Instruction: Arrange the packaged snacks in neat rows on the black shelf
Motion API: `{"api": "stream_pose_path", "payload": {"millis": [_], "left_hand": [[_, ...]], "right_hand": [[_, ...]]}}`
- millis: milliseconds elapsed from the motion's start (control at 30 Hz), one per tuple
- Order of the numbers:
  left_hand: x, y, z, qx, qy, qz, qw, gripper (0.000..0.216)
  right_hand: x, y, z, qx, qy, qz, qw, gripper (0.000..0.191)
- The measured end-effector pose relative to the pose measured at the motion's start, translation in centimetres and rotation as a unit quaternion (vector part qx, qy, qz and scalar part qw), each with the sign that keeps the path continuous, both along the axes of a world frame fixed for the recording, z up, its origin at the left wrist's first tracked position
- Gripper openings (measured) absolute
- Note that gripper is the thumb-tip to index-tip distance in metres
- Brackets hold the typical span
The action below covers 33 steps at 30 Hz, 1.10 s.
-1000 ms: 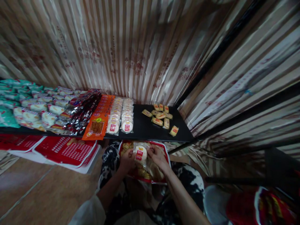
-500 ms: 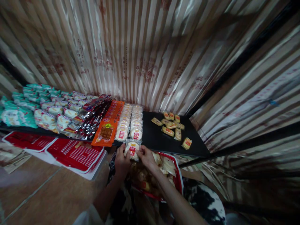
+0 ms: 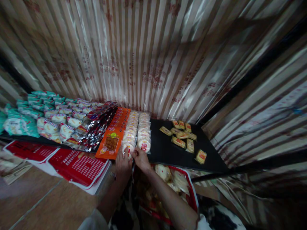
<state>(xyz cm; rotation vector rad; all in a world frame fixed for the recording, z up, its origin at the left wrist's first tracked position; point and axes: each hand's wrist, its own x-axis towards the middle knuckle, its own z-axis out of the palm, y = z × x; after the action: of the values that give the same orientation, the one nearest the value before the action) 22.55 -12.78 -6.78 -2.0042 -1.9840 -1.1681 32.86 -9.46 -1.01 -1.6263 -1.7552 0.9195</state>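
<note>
At the front of the left-hand row, a round white rice cracker packet (image 3: 128, 149) with a red label sits between my hands. My left hand (image 3: 123, 164) has its fingers on the packet's left side and front. The bent fingers of my right hand (image 3: 142, 159) pinch its right edge. Behind it, matching packets (image 3: 130, 131) stand overlapped in a row, and a second row (image 3: 144, 132) runs alongside on the right. An orange snack bag (image 3: 111, 137) lies just left of these rows.
Small yellow packets (image 3: 178, 142) lie scattered on the black shelf (image 3: 158, 150). Silver-red packs (image 3: 96, 131) and green bags (image 3: 21, 124) fill its left side. Below are a red basket (image 3: 194, 198) of packets and red-and-white boxes (image 3: 79, 166). A striped curtain (image 3: 144, 48) hangs behind.
Both hands have carried the rice cracker packet from above the basket up to the front of the left row. The view has shifted slightly.
</note>
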Motion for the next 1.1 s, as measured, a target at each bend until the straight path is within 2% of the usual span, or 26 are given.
{"api": "stream_pose_path", "payload": {"millis": [100, 167, 267, 433, 533, 767, 900, 1100], "left_hand": [[0.3, 0.5, -0.1, 0.017, -0.012, 0.013, 1.0, 0.045], [0.6, 0.7, 0.1, 0.015, -0.012, 0.009, 1.0, 0.045], [0.9, 0.9, 0.5, 0.006, -0.017, 0.009, 1.0, 0.044], [1.3, 1.6, 1.0, -0.009, -0.024, 0.015, 1.0, 0.043], [1.3, 2.4, 0.9, -0.013, -0.023, 0.011, 1.0, 0.043], [1.4, 4.1, -0.3, 0.012, 0.011, 0.015, 1.0, 0.045], [1.6, 4.5, -0.3, 0.016, 0.03, 0.024, 0.999, 0.045], [1.8, 4.8, -0.1, 0.013, 0.024, 0.014, 1.0, 0.045]], "right_hand": [[0.8, -0.2, 0.6, 0.11, -0.083, 0.021, 0.99, 0.022], [1.8, 0.0, 0.7, 0.195, -0.131, 0.005, 0.972, 0.03], [3.6, 0.7, -0.2, 0.256, -0.176, -0.036, 0.95, 0.036], [5.5, 1.8, -3.3, 0.27, -0.183, -0.043, 0.944, 0.04], [5.7, 2.0, -4.3, 0.279, -0.174, -0.04, 0.944, 0.042], [5.3, 1.9, -4.6, 0.286, -0.219, -0.057, 0.931, 0.044], [5.2, 1.9, -4.8, 0.301, -0.239, -0.067, 0.921, 0.044], [5.1, 1.7, -4.4, 0.294, -0.246, -0.071, 0.921, 0.043]]}}
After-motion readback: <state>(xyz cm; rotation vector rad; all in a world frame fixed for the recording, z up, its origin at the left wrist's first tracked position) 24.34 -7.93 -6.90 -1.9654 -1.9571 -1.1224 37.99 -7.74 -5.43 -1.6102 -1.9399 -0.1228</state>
